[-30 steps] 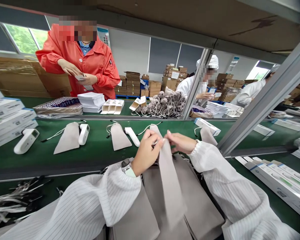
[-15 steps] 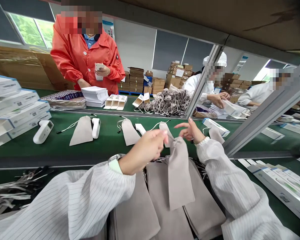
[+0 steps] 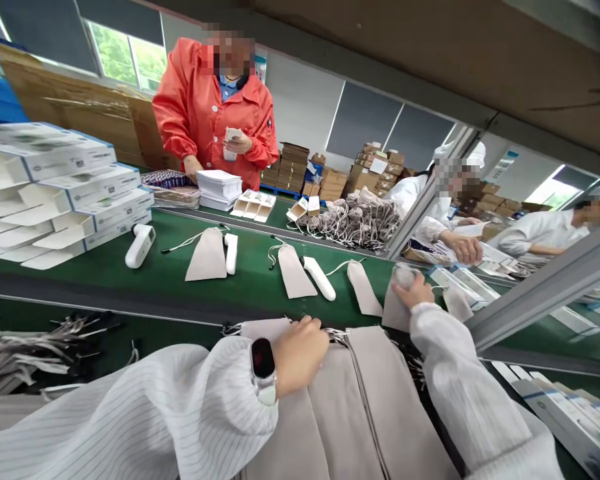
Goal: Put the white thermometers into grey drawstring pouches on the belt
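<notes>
My right hand is out over the green belt, its fingers on a grey drawstring pouch whose top is blurred. Nearer to me, my left hand, with a watch at the wrist, is closed at the top edge of the stacked grey pouches; its fingertips are mostly hidden. Along the belt lie other pouches, among them one left of the right hand, one in the middle and one farther left. White handheld thermometers lie beside some of them.
White boxes are piled at the left, and more boxes lie at the right. A metal post slants up beside the belt. Across it are a person in red, a heap of pouches and workers in white.
My right hand has carried a pouch from above the stack to the belt. My left hand has let go of that pouch's cord and come down onto the stack. The view has shifted left.
</notes>
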A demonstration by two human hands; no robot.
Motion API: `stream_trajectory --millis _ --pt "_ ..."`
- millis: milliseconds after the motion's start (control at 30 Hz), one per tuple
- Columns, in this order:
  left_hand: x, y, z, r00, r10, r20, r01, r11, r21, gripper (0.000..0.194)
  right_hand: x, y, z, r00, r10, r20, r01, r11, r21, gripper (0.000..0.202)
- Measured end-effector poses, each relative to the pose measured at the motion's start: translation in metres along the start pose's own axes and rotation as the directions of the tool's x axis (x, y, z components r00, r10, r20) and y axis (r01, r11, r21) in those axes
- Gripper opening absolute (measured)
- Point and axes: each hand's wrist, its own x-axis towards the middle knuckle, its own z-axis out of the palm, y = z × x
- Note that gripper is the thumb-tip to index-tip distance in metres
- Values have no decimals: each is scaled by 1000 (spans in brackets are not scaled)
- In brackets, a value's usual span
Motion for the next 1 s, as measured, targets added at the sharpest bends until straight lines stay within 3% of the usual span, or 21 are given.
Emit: stream_trajectory --millis 67,133,167,233,333,400,467,600,633,733,800,900,1000 --pt "-1 2 0 1000 -10 4 10 1000 -3 14 -6 -25 13 992 -102 76 102 995 6 61" --pt "-1 -1 -4 999 -21 39 22 1000 -16 19 -14 -64 36 927 -270 259 236 959 154 52" --pt "0 -4 -6 998 -28 64 29 999 -24 21 -17 -83 50 881 -314 355 250 944 214 47" --pt "3 -12 -9 992 -41 120 46 998 -42 26 -21 -115 78 836 -323 443 219 938 270 48" --pt "9 -22 -14 977 -47 206 66 994 -85 30 -22 -133 102 841 -302 450 159 931 329 49" --pt "12 -25 -16 968 -50 248 83 988 -127 30 -20 -126 96 854 -301 423 137 916 377 51" --pt "14 -24 -18 963 -62 264 109 980 -169 29 -19 -111 76 874 -347 339 144 854 500 60" --pt "10 -22 -19 965 -91 248 145 967 -209 24 -38 -81 37 911 -410 -37 259 500 826 60" --pt "8 -22 -19 965 -88 245 142 967 -212 22 -47 -76 34 903 -425 -66 286 478 831 52" --pt "5 -25 -22 967 -63 249 119 968 -220 19 -70 -70 35 864 -499 75 283 603 746 30" --pt "6 -27 -26 969 -38 242 98 965 -243 22 -75 -74 33 883 -460 97 229 600 766 30" --pt "7 -29 -36 975 18 220 56 944 -326 20 -70 -89 12 943 -333 -10 135 355 925 35" --pt "7 -27 -47 981 60 183 18 917 -399 16 -65 -104 -16 961 -269 57 -24 122 992 36"
